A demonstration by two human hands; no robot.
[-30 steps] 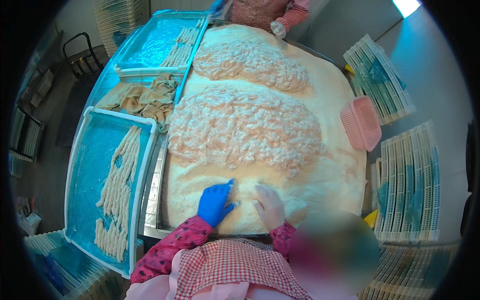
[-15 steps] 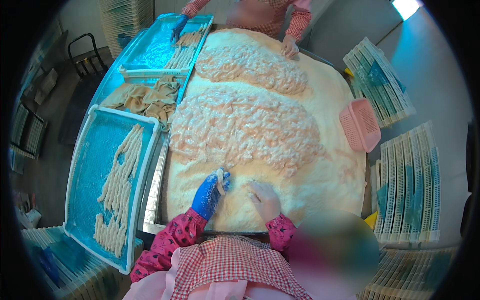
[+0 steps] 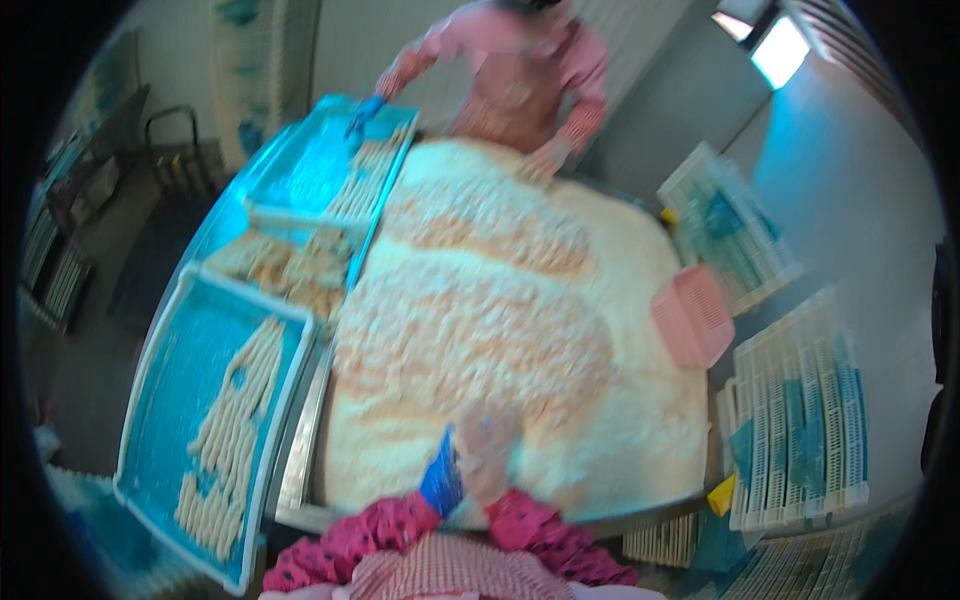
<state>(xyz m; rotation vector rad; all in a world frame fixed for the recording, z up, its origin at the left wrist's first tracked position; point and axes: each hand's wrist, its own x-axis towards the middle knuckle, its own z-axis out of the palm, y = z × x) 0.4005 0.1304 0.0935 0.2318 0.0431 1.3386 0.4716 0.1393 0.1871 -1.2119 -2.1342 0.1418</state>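
Left hand [image 3: 442,480]: close beside right hand [image 3: 487,448]; blurred, so I cannot tell either grip.
Pile [image 3: 470,335]: right hand, so near, could drag it across powder [image 3: 610,460].

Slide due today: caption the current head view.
Blue-gloved left hand beside pale-gloved right hand over cream powder, lumpy pinkish mound ahead, white-rimmed blue tray of pale strips left.

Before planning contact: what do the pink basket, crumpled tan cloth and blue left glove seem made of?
Pink basket: probably moulded plastic, satin; small holes in its walls. Tan cloth: likely woven fabric, matte; soft folds. Blue left glove: perhaps thin rubber; close fit, but blur hides its finish.
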